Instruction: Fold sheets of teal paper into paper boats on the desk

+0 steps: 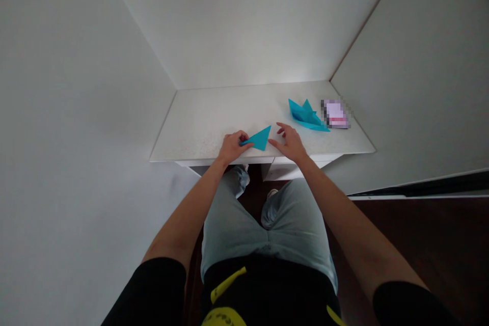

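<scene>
A blue paper folded into a triangle (260,138) lies near the front edge of the white table (202,122). My left hand (231,145) pinches the triangle's left corner with curled fingers. My right hand (290,141) hovers just right of the triangle, fingers apart and holding nothing. A finished blue paper boat (306,115) sits farther back on the right of the table, apart from both hands.
A small blurred pink and white object (336,114) lies right of the paper boat. White walls close in the table on the left, back and right. My knees in light trousers are under the table's front edge.
</scene>
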`<state>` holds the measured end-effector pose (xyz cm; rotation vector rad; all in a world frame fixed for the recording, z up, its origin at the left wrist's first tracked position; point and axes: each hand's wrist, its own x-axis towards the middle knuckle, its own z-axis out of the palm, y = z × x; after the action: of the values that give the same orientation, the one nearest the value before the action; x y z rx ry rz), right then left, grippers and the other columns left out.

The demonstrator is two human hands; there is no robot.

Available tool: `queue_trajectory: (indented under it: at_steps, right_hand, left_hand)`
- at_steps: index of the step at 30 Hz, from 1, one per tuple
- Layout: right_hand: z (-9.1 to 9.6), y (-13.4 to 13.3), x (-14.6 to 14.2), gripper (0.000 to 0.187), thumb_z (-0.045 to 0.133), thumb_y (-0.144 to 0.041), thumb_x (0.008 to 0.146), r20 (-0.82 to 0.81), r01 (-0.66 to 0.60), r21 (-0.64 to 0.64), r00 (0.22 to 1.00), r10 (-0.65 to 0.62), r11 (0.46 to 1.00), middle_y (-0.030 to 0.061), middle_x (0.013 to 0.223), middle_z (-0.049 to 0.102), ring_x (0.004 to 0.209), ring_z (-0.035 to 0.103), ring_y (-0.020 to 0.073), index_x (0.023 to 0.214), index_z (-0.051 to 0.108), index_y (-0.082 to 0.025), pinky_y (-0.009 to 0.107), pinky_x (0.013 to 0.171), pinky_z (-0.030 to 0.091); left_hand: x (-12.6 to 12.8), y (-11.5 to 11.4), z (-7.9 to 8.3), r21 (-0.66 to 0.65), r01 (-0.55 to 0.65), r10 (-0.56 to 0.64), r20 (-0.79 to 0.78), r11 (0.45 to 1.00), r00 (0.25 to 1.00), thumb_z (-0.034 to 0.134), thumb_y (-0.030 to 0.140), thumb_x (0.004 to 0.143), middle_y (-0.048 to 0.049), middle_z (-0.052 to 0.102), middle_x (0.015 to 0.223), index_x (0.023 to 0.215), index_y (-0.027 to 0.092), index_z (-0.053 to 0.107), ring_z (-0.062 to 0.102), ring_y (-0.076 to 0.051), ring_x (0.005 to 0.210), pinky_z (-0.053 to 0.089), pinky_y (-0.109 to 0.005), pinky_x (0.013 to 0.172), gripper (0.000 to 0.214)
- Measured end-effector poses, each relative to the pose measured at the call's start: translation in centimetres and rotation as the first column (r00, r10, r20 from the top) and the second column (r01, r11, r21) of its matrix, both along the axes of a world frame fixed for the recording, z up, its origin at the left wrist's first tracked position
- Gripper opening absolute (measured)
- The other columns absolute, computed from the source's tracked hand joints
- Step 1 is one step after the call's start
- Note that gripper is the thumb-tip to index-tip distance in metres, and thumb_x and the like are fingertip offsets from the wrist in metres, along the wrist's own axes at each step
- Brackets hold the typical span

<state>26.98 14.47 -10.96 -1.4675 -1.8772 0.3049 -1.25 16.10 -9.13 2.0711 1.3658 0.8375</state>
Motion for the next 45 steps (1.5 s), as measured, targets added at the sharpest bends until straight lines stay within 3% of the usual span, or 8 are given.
queue_trajectory:
  at_steps: [3,6,8,10,13,19,28,45]
  right_hand:
    - [-0.2,0.7,-0.8,0.066,0.073,-0.073,0.089,-0.145,0.038,-0.058,0.988,-0.046,0.998,0.0086,0.103,0.076,0.083,0.067,0.0257,0.131,0.066,-0.022,0.042,0.080,0.055]
    - [0.2,0.9,-1.5,0.047,0.070,-0.072,0.091,-0.217,0.001,-0.117,0.976,-0.027,0.993,0.0015,0.081,0.070,0.071,0.062,0.0205,0.097,0.068,-0.025,0.035,0.069,0.049]
    - [0.6,0.7,-1.6,0.049,0.068,-0.072,0.093,-0.198,-0.044,-0.146,0.980,0.015,0.988,-0.0002,0.069,0.065,0.066,0.058,0.0187,0.078,0.064,-0.025,0.033,0.065,0.044]
    - [0.8,0.5,-1.6,0.052,0.066,-0.072,0.095,-0.183,-0.079,-0.164,0.982,0.048,0.983,-0.0006,0.065,0.064,0.063,0.057,0.0180,0.073,0.062,-0.025,0.032,0.063,0.040]
    - [1.0,0.3,-1.4,0.047,0.065,-0.070,0.095,-0.189,-0.068,-0.168,0.981,0.036,0.983,-0.0006,0.069,0.068,0.064,0.059,0.0180,0.081,0.066,-0.025,0.031,0.063,0.040]
    - [1.2,0.3,-1.4,0.031,0.062,-0.055,0.098,-0.173,-0.074,-0.170,0.984,0.044,0.983,0.0009,0.075,0.075,0.066,0.064,0.0199,0.091,0.069,-0.026,0.032,0.067,0.043]
    - [1.7,0.1,-1.4,0.026,0.058,-0.048,0.100,-0.144,-0.115,-0.159,0.985,0.093,0.981,-0.0011,0.079,0.076,0.070,0.066,0.0203,0.094,0.072,-0.027,0.032,0.070,0.046]
    - [0.1,0.6,-1.1,0.025,0.064,-0.044,0.094,-0.277,-0.150,-0.181,0.956,0.096,0.972,0.0005,0.089,0.081,0.081,0.075,0.0230,0.110,0.074,-0.027,0.035,0.079,0.056]
  left_hand:
    - [0.1,0.3,-0.3,-0.029,-0.046,0.049,0.103,0.998,0.993,0.083,0.035,0.088,0.0011,0.076,0.087,0.087,0.024,0.066,0.071,-0.019,0.084,0.055,-0.034,0.086,0.020]
    - [1.1,0.3,-0.5,-0.056,-0.156,0.164,0.186,0.986,0.969,0.077,0.033,0.092,0.0016,0.075,0.086,0.087,0.024,0.063,0.071,-0.017,0.081,0.055,-0.031,0.081,0.017]
    - [2.4,0.1,-0.6,-0.050,-0.198,0.204,0.232,0.979,0.951,0.076,0.030,0.093,0.0007,0.077,0.094,0.096,0.025,0.065,0.072,-0.017,0.084,0.057,-0.031,0.082,0.012]
    - [3.9,-0.2,-0.8,-0.040,-0.161,0.165,0.269,0.986,0.949,0.076,0.024,0.092,-0.0007,0.078,0.101,0.114,0.025,0.067,0.074,-0.017,0.088,0.058,-0.031,0.085,0.024]
    - [5.8,-0.4,-1.1,0.004,-0.003,0.002,0.253,1.000,0.967,0.076,0.018,0.089,-0.0021,0.077,0.104,0.135,0.025,0.066,0.074,-0.018,0.094,0.059,-0.033,0.093,0.048]
    - [6.4,-0.2,-1.1,0.052,0.185,-0.191,0.162,0.981,0.968,0.082,0.030,0.089,-0.0039,0.077,0.107,0.141,0.027,0.071,0.074,-0.020,0.097,0.059,-0.036,0.097,0.053]
    - [6.6,0.0,-1.1,-0.034,0.136,-0.129,0.159,0.990,0.979,0.083,0.033,0.091,-0.0007,0.080,0.099,0.158,0.026,0.054,0.077,-0.022,0.094,0.060,-0.036,0.095,0.073]
    - [6.8,-0.5,-0.8,0.021,0.021,-0.023,0.129,1.000,0.991,0.086,0.034,0.088,0.0008,0.079,0.092,0.144,0.025,0.059,0.077,-0.020,0.088,0.057,-0.035,0.090,0.063]
